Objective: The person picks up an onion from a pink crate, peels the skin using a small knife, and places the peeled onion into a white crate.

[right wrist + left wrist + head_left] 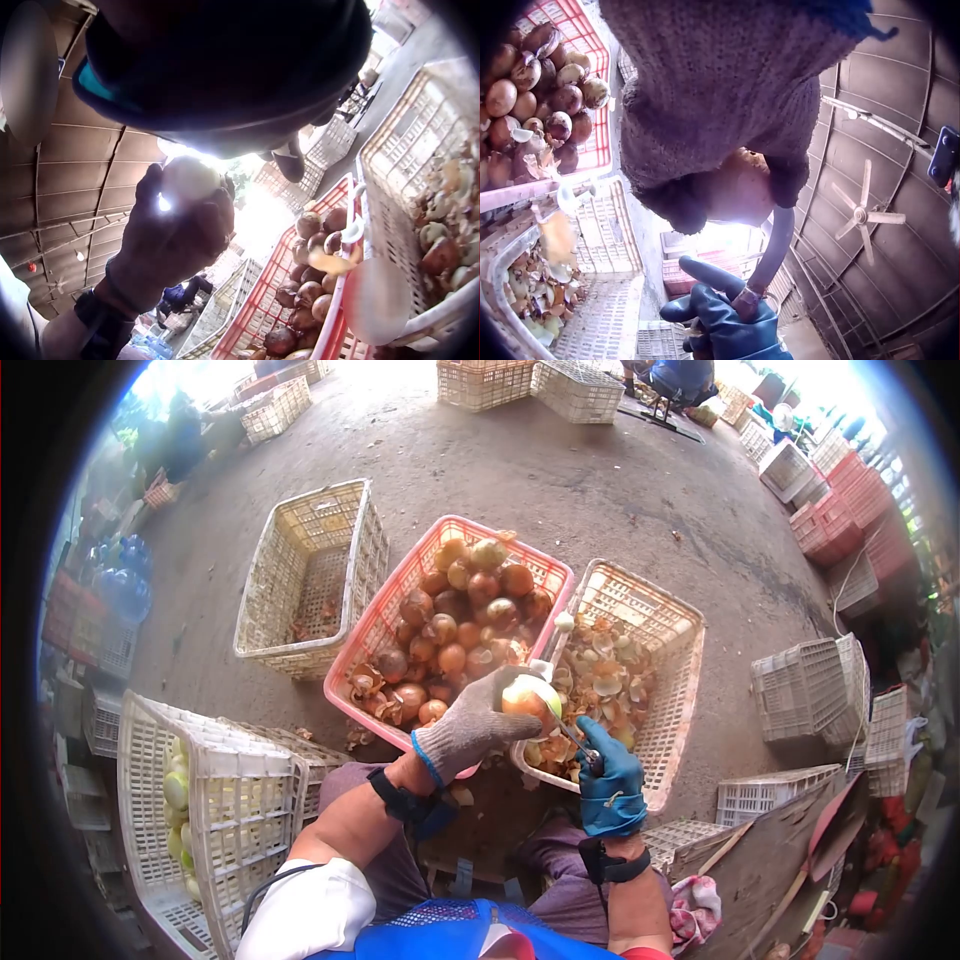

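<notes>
My left hand (492, 716), in a grey knit glove, grips a partly peeled onion (530, 700) above the gap between two baskets. My right hand (606, 768), in a blue rubber glove, holds a small knife (573, 733) whose blade reaches up to the onion's underside. In the left wrist view the grey glove (727, 105) wraps the onion (741, 189), and the blade (778, 244) rises to it from the blue glove (721, 324). In the right wrist view the left hand (174, 241) cups the pale onion (187, 180).
A red basket (372, 628) of unpeeled onions (460, 610) lies ahead. To its right is a white basket (678, 690) of peels. An empty white basket (310, 575) sits at the left and a white crate (240, 800) with peeled onions by my left knee. Stacked crates line the right side.
</notes>
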A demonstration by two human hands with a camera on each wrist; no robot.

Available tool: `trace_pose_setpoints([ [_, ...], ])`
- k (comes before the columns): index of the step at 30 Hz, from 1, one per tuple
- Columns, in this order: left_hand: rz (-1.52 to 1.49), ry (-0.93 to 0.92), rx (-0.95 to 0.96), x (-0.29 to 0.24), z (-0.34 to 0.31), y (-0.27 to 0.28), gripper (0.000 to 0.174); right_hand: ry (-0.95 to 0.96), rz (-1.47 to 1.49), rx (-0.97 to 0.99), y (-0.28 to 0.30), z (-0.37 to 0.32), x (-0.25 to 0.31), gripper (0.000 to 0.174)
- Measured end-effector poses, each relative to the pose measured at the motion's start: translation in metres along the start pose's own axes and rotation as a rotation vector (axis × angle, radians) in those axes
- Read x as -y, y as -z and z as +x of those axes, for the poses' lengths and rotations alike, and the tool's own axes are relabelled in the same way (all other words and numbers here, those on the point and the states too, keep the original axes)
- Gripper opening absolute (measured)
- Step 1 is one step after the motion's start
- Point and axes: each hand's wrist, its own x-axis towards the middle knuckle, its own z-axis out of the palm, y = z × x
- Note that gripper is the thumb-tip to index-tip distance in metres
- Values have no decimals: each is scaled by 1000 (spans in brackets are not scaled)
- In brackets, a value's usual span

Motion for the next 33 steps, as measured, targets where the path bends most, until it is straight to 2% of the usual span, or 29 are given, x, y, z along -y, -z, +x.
trace_pose_setpoints([
  [4,-29,-38,18,3,0,1,66,77,218,36,-11,-1,-17,35],
  [7,4,-23,40,2,1,2,69,62,180,23,-10,-1,-16,36],
  [10,-59,-25,37,3,0,-3,72,103,-46,-94,-3,0,-3,40],
  [13,-31,32,25,1,-1,-8,74,143,-252,-226,-9,-2,-14,50],
  [16,14,8,3,1,-1,-9,74,122,-197,-217,-12,-3,-16,45],
  [19,-14,56,-37,-5,-1,-13,73,-37,200,-134,-31,-11,-25,37],
  [25,36,89,-65,-12,0,-16,72,-353,615,21,-32,-14,-14,33],
  [28,75,67,-70,-3,4,-13,72,-385,553,19,-32,-14,-15,34],
  [33,155,-2,-144,2,6,-18,65,-111,-191,-174,-19,-10,-6,38],
])
